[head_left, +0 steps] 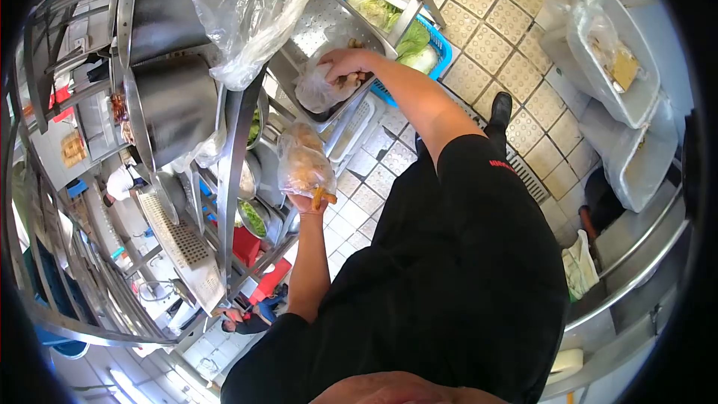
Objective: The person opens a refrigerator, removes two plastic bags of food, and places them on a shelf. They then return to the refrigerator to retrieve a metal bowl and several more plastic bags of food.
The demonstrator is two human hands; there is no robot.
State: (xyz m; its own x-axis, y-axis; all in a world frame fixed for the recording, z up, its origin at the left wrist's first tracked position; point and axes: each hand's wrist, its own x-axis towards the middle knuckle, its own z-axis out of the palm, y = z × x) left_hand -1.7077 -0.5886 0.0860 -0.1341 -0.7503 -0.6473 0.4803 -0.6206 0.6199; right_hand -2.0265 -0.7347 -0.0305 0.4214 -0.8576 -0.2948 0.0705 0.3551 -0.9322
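Observation:
My left hand supports a clear plastic bag from below. Orange-brown food fills the bag, and a few of its pieces stick out at the end near my palm. Farther forward, my right hand reaches into a perforated metal tray, its fingers curled on a second clear bag. Light brown, knobbly pieces show by those fingertips. Part of this second bag hides under the right hand.
A blue crate of leafy cabbages stands on the tiled floor beyond the tray. Large clear plastic hangs from the metal rack at upper left. White bins line the right side. Another person shows at lower left.

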